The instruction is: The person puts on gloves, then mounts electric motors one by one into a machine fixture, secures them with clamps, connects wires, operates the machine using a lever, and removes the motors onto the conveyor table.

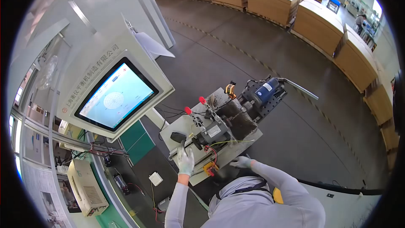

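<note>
Head view: grey boxy motor [214, 131] seemingly being clamped already, mid-frame, remainder unclear; white-gloved right hand [242, 161] being held unclenched, left hand [185, 160] can't tell.

Landmark: screen [116, 95]. On pale housing [130, 44] above it: "上海衡仪平衡机制造有限公司", round red logo [64, 110] at line's start. On-screen text too small to read. Right of screen, labels on blue motor [261, 94] and grey motor [212, 131] illegible.
</note>
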Available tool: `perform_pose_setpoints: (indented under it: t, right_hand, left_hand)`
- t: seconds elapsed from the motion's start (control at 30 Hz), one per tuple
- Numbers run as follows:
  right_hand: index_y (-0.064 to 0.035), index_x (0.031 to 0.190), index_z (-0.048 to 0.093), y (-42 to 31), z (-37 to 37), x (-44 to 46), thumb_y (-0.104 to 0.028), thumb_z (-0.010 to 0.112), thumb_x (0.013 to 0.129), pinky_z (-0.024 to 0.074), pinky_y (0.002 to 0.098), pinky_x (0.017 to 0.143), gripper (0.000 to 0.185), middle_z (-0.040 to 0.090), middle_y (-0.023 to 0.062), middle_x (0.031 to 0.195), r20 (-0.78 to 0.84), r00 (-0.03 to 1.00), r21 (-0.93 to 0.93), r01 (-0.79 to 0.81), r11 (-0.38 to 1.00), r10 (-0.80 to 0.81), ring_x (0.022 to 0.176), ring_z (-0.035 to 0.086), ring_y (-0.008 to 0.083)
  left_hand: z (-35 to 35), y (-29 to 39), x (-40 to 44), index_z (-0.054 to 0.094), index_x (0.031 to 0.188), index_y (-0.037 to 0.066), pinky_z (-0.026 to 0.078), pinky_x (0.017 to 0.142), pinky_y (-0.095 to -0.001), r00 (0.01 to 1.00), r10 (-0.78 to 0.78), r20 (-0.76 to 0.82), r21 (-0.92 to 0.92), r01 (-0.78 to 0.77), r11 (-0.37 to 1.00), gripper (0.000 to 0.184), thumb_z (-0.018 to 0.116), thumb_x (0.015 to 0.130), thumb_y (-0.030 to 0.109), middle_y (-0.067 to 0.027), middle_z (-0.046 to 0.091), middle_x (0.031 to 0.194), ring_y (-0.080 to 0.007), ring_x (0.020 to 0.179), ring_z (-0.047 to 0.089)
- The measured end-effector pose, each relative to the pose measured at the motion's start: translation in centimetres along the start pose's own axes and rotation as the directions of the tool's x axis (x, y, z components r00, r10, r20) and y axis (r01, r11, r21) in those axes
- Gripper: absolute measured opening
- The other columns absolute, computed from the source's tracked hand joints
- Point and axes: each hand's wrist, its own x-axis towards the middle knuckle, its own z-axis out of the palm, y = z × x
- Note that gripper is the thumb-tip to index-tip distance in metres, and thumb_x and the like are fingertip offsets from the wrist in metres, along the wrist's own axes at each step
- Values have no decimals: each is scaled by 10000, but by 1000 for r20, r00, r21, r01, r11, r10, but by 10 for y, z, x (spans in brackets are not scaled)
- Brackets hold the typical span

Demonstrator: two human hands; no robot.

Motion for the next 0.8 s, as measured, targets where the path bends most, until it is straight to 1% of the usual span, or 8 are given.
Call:
perform_pose_setpoints:
  t: [0.1,0.17,0.3,0.4,0.53,0.67,0.73,0.8]
  right_hand:
    - [-86,1232,607,62,-35,-26,-516,560,858,472,360,912,572,646,172,1148,-285,946,-109,-192,975,154,992,636,322]
    - [-76,1180,635,73,-71,-64,-486,556,855,500,352,847,530,688,149,1033,-249,922,-24,-311,950,296,901,663,303]
    - [-52,1056,669,166,-86,-94,-462,545,857,510,356,777,472,707,92,853,-327,856,39,-411,911,401,797,677,230]
    - [-50,1081,663,193,-90,-121,-469,543,854,501,359,821,491,704,116,939,-282,801,116,-518,848,528,876,671,253]
    - [-4,1178,613,204,-100,-138,-486,515,847,452,392,947,592,656,189,1109,-322,795,-10,-546,838,514,1074,604,337]
    - [-4,1214,590,209,-146,-131,-476,535,840,454,379,945,604,639,193,1150,-188,810,62,-554,830,555,1085,600,339]
    - [39,1198,570,201,-189,-132,-441,563,853,475,358,890,592,664,183,1081,-250,836,63,-489,870,489,1023,629,290]
    - [32,1220,560,223,-230,-122,-405,582,860,475,337,884,567,660,180,1091,-359,773,309,-430,848,523,1028,625,278]
  left_hand:
    - [6,-4,22,491,1283,10,336,1068,-411,995,58,84,108,-67,992,410,482,938,231,-199,507,1302,-367,1246,442]
    - [12,-8,36,520,1256,5,329,1076,-415,964,173,200,307,-229,924,399,462,947,252,-196,502,1313,-365,1246,443]
    - [20,-44,54,552,1219,-7,318,1088,-417,913,148,381,340,-287,896,400,434,957,272,-200,496,1322,-357,1251,441]
    - [15,-48,64,553,1217,-11,307,1096,-413,888,89,452,281,-237,930,396,422,965,267,-209,489,1330,-352,1263,431]
    - [13,-61,76,552,1217,-13,294,1106,-403,862,46,504,237,-190,953,397,400,978,265,-218,482,1338,-345,1283,416]
    - [12,-59,78,550,1221,-12,284,1115,-394,846,-2,533,191,-118,975,401,386,985,268,-225,474,1344,-337,1301,400]
    - [10,-50,79,549,1222,-11,281,1118,-391,838,-26,544,179,-85,980,402,382,987,270,-228,472,1346,-334,1306,395]
    - [7,-42,77,538,1233,-9,301,1099,-395,841,-116,528,210,4,978,402,388,985,268,-237,476,1336,-347,1289,411]
